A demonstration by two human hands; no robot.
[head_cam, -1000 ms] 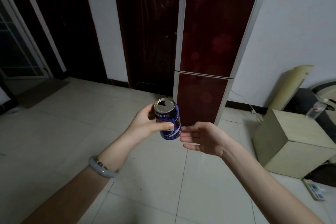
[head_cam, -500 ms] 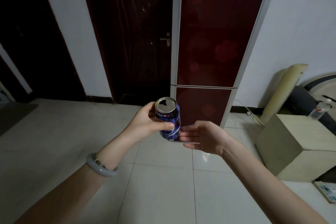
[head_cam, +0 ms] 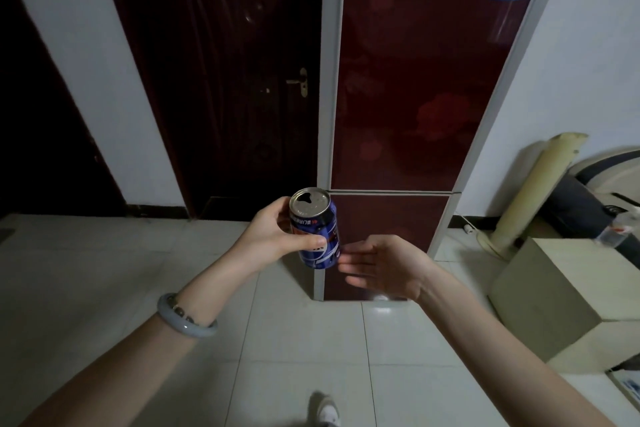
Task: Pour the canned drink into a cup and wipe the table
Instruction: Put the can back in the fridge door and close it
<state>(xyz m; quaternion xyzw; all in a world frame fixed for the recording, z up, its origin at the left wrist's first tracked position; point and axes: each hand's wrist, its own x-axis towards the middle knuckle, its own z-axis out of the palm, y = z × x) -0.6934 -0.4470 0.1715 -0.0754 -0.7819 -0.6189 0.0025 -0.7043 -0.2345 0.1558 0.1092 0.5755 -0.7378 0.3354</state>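
Observation:
A blue drink can (head_cam: 317, 230) with an opened silver top is held upright, slightly tilted, in front of me. My left hand (head_cam: 272, 237) grips it from the left, thumb across its front. A pale bangle sits on that wrist. My right hand (head_cam: 382, 265) hovers just right of the can's base, palm up, fingers straight and relaxed, holding nothing. No cup, cloth or table is in view.
A tall dark red fridge (head_cam: 415, 97) stands straight ahead, with a dark door (head_cam: 225, 80) to its left. A pale box-shaped stool (head_cam: 568, 291) sits at the right, a cream fan column (head_cam: 533, 191) behind it. My shoe (head_cam: 325, 409) shows on the white tiled floor.
The view has swung left and upward, so the fridge and door now fill the centre. Both hands and the can keep nearly the same pose.

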